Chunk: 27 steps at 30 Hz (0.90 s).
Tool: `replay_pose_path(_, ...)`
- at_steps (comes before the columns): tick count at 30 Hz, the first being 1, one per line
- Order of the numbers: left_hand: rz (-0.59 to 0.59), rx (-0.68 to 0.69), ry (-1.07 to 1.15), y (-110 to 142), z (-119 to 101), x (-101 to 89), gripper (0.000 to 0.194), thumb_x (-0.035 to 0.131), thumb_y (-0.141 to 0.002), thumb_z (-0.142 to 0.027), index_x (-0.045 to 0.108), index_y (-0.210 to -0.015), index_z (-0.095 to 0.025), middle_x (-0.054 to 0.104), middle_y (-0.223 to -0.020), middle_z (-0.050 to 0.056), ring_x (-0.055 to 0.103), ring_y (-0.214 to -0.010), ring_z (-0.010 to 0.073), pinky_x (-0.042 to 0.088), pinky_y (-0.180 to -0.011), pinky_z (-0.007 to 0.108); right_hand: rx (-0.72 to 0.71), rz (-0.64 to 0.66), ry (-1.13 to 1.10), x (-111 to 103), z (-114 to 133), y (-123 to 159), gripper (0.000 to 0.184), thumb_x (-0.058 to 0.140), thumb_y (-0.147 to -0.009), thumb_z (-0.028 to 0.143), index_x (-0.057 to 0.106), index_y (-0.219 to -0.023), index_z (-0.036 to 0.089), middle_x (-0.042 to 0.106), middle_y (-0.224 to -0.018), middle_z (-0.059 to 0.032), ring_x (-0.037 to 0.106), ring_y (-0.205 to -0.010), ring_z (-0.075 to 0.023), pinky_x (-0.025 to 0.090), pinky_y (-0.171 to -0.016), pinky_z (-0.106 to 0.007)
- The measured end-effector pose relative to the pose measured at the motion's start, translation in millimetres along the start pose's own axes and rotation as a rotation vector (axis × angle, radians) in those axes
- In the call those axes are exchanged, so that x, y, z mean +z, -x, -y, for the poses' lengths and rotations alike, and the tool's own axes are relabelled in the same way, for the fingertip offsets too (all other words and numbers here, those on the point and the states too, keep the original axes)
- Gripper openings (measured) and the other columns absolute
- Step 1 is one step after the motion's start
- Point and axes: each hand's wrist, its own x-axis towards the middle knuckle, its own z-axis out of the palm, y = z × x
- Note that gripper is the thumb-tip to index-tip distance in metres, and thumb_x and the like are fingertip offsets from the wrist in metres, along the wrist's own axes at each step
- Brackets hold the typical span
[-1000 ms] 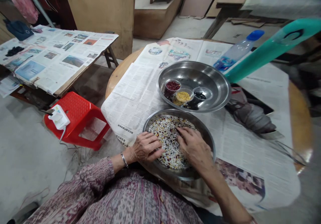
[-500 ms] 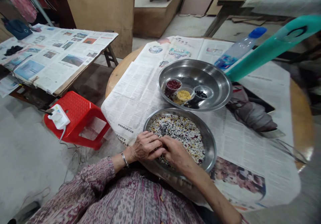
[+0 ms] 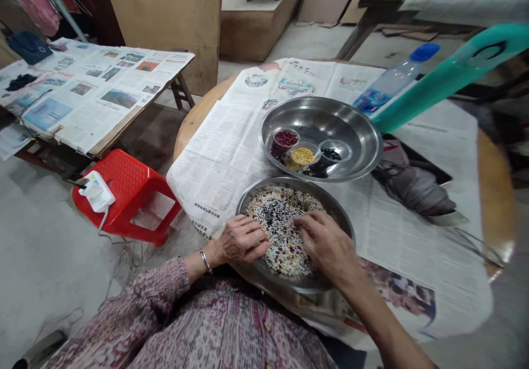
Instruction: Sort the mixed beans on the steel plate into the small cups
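Right hand (image 3: 330,243) has moved apart from left hand (image 3: 241,240); both curl narrowly at round steel bowl (image 3: 342,220) of multicoloured grains (image 3: 275,201), by surface's (image 3: 498,184) near edge; if holding, I cannot tell. Sifting needs light fingertips.

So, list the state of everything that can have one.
Bottle: capped
Red-bean cup: uncovered, filled
Yellow-bean cup: uncovered, filled
Black-bean cup: uncovered
Rear bowl: uncovered, holding cups
Front bowl: uncovered, holding grains
Stool: upright
Left hand: loosely curled
Right hand: fingers bent
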Motion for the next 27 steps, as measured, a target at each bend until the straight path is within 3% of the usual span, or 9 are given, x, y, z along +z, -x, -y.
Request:
replay_pose_path(3, -0.043, -0.007, 0.041, 0.0, -0.5, -1.2, 0.023, 0.050, -0.096, -0.031, 0.058, -0.080, -0.016, 0.063, -0.075, 0.002, 0.057, -0.070, 0.0140, 0.043, -0.066, 0.030, 0.025, -0.059, 0.085, 7.1, 9.2, -22.6, 0.035, 0.047, -0.094, 0.038, 0.065, -0.115, 0.018, 0.063, -0.114, -0.0135, 0.054, -0.106, -0.0272, 0.048, -0.091, -0.041)
replay_pose_path(6, -0.104, -0.006, 0.081, -0.8, -1.7, -3.9, 0.016, 0.052, -0.094, -0.028, 0.060, -0.089, -0.014, 0.066, -0.087, 0.006, 0.060, -0.081, 0.0164, 0.050, -0.076, 0.032, -0.087, -0.003, 0.073, 18.3, 34.5, -37.5, 0.043, 0.051, -0.092, 0.039, 0.060, -0.127, 0.018, 0.057, -0.130, -0.0167, 0.050, -0.118, -0.0309, 0.046, -0.095, -0.047)
replay_pose_path(9, -0.141, 0.001, 0.082, -1.6, -2.7, -5.6, 0.014, 0.053, -0.093, -0.026, 0.059, -0.091, -0.015, 0.065, -0.090, 0.008, 0.061, -0.086, 0.0175, 0.053, -0.079, 0.033, -0.302, 0.102, -0.006, 23.3, 50.2, -33.5, 0.040, 0.055, -0.088, 0.027, 0.060, -0.127, 0.021, 0.055, -0.135, -0.0139, 0.047, -0.124, -0.0292, 0.044, -0.099, -0.046)
replay_pose_path(12, -0.128, -0.002, 0.081, -2.0, -2.8, -5.6, 0.015, 0.052, -0.093, -0.028, 0.058, -0.089, -0.015, 0.065, -0.086, 0.006, 0.062, -0.082, 0.0169, 0.055, -0.077, 0.033, -0.404, 0.147, -0.036, 17.0, 39.6, -15.6, 0.030, 0.055, -0.087, 0.022, 0.065, -0.115, 0.021, 0.061, -0.125, -0.0106, 0.051, -0.118, -0.0264, 0.045, -0.099, -0.044)
replay_pose_path(15, -0.107, -0.009, 0.088, -2.0, -2.1, -4.7, 0.015, 0.052, -0.094, -0.029, 0.058, -0.089, -0.016, 0.066, -0.084, 0.005, 0.061, -0.079, 0.0159, 0.055, -0.075, 0.032, -0.294, 0.067, 0.002, 2.8, 12.3, 5.4, 0.020, 0.050, -0.092, 0.025, 0.068, -0.100, 0.021, 0.065, -0.114, -0.0090, 0.055, -0.110, -0.0243, 0.047, -0.096, -0.041)
replay_pose_path(18, -0.101, -0.011, 0.090, -2.1, -1.6, -4.1, 0.017, 0.051, -0.095, -0.029, 0.058, -0.087, -0.016, 0.066, -0.081, 0.004, 0.061, -0.077, 0.0153, 0.054, -0.073, 0.031, -0.104, -0.023, 0.030, -9.1, -7.0, 24.7, 0.022, 0.047, -0.094, 0.030, 0.066, -0.102, 0.021, 0.065, -0.108, -0.0095, 0.059, -0.103, -0.0233, 0.050, -0.091, -0.039)
replay_pose_path(20, -0.092, -0.012, 0.082, -2.4, -1.8, -4.4, 0.018, 0.051, -0.095, -0.030, 0.059, -0.087, -0.016, 0.066, -0.081, 0.004, 0.061, -0.077, 0.0154, 0.053, -0.073, 0.031, -0.028, 0.004, 0.008, -10.4, -8.3, 34.0, 0.024, 0.047, -0.095, 0.034, 0.064, -0.106, 0.021, 0.066, -0.103, -0.0082, 0.062, -0.095, -0.0214, 0.052, -0.083, -0.036)
replay_pose_path(23, -0.083, -0.011, 0.072, -2.9, -2.6, -5.4, 0.020, 0.050, -0.096, -0.030, 0.060, -0.086, -0.015, 0.066, -0.081, 0.004, 0.061, -0.076, 0.0154, 0.052, -0.071, 0.031, -0.044, 0.070, -0.038, -2.2, 2.1, 34.9, 0.025, 0.047, -0.095, 0.037, 0.063, -0.107, 0.022, 0.067, -0.097, -0.0062, 0.064, -0.088, -0.0196, 0.053, -0.079, -0.034)
replay_pose_path(27, -0.091, -0.009, 0.061, -1.3, -2.2, -4.3, 0.021, 0.051, -0.095, -0.031, 0.061, -0.086, -0.015, 0.066, -0.082, 0.005, 0.061, -0.077, 0.0157, 0.050, -0.071, 0.031, -0.129, 0.067, -0.038, 11.5, 14.0, 8.5, 0.025, 0.044, -0.097, 0.030, 0.066, -0.107, 0.021, 0.069, -0.101, -0.0072, 0.063, -0.095, -0.0205, 0.053, -0.085, -0.035)
